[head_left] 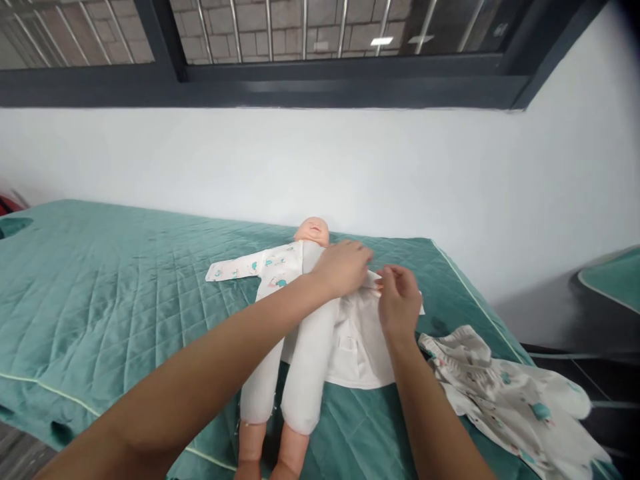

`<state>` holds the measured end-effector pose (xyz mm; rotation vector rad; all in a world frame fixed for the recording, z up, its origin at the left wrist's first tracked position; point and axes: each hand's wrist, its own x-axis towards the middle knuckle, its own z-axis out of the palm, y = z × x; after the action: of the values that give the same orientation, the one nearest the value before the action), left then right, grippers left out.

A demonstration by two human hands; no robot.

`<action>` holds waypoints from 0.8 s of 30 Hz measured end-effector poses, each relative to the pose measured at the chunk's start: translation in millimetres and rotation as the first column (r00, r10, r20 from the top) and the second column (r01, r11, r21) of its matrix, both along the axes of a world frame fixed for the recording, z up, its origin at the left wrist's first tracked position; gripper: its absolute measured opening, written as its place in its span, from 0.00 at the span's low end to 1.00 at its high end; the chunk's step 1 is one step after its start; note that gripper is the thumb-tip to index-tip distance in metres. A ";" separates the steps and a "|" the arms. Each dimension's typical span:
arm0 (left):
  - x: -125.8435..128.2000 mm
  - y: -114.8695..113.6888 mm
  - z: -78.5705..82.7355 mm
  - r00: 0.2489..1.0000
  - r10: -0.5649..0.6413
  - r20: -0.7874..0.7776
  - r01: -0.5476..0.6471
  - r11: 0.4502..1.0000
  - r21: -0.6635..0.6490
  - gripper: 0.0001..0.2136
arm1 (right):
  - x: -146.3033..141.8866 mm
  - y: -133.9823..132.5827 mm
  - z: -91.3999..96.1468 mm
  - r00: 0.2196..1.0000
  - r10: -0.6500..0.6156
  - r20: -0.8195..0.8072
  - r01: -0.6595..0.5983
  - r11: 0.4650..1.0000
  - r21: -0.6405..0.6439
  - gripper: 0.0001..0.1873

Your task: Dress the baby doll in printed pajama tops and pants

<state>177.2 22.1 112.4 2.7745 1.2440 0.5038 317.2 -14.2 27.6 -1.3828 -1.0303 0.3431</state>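
Two bare hands meet over a baby doll point(306, 363) in the head camera's view, the only view there is. The doll lies on its back on a green quilted bed cover point(110, 287), head toward the white wall point(350, 160), white cloth legs stretched toward the viewer, close to the cover's near edge. It wears a pale printed jacket point(356, 343); one sleeve lies spread flat to the left of the body, while the other front panel is thrown open to the right, showing its plain white inner side. The left hand point(343, 267) rests on the doll's chest just below the head, fingers bent down onto the cloth; whether they grasp it or only press on it cannot be told. The right hand point(399, 300) is just beside it, nearly touching, with thumb and fingertips pinched together on the upper edge of the open jacket panel. A second printed garment point(505, 393) lies crumpled on the cover to the right of the doll, near the right forearm. Above the wall runs a dark-framed window point(300, 73) with bars across it.
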 end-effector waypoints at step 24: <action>28.4 35.3 -3.6 0.919 -0.042 -0.393 0.043 0.999 -0.006 0.20 | 33.0 1.4 -4.4 0.977 0.199 0.074 -0.144 0.879 -0.454 0.20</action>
<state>205.7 57.4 108.8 2.9939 1.2371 -0.0664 350.2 -12.8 23.2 -1.7432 -1.2278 0.6699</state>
